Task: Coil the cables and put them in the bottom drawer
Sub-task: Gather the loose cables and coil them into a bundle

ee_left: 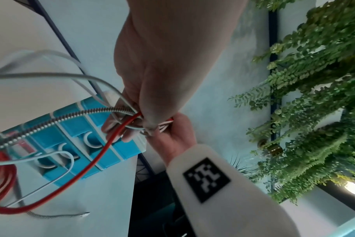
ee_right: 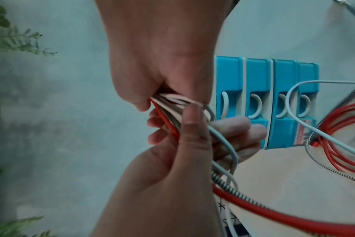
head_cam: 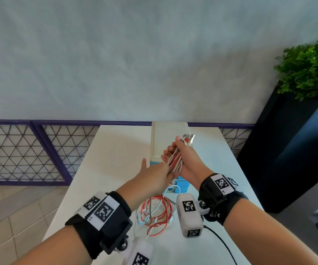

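My right hand [head_cam: 187, 159] is raised over the table and grips a folded bundle of red, white and silver braided cables [head_cam: 175, 156], with the metal plugs [head_cam: 189, 139] sticking out above the fist. Just below it, my left hand [head_cam: 155, 169] pinches the same strands [ee_right: 168, 126] between thumb and fingers. From there the cables hang down to a loose tangle of red, white and pale blue loops [head_cam: 154, 213] on the table. Behind the hands stands the blue drawer unit [ee_right: 274, 77] with white handles; its white top [head_cam: 168, 131] shows in the head view.
The white table [head_cam: 106, 159] ends at a purple wire-mesh railing [head_cam: 30, 150] behind and on the left. A dark planter with a green plant [head_cam: 307, 73] stands to the right. A black cord [head_cam: 221, 243] trails off the near right of the table.
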Motion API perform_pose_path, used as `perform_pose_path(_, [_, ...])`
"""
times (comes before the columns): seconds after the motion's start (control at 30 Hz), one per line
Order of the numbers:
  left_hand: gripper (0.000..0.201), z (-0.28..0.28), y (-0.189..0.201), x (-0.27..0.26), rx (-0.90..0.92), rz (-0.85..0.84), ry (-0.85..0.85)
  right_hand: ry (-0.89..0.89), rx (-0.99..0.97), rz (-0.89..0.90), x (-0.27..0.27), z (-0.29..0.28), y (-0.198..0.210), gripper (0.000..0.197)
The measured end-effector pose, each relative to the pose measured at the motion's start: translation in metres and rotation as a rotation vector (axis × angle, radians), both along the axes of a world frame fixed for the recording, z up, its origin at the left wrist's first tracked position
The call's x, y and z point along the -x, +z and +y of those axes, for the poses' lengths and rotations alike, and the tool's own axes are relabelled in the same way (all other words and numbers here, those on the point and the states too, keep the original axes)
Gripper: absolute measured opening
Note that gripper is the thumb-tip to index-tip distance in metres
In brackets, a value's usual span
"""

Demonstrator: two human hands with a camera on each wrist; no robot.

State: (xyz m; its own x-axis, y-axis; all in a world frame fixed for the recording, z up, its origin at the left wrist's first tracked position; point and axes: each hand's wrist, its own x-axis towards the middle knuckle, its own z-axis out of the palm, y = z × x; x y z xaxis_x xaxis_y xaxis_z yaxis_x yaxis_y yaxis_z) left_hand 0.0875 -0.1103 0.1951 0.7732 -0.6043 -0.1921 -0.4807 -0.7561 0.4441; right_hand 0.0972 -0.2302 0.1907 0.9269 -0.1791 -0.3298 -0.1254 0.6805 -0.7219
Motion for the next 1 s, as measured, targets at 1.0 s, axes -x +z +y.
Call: perform_pose_path(1.0, [0.024, 0.071, -0.105, -0.017, 0.124, 0.246, 0.083, -0.086, 0.110, -0.151, 0.002, -0.037, 0.064, 0.035])
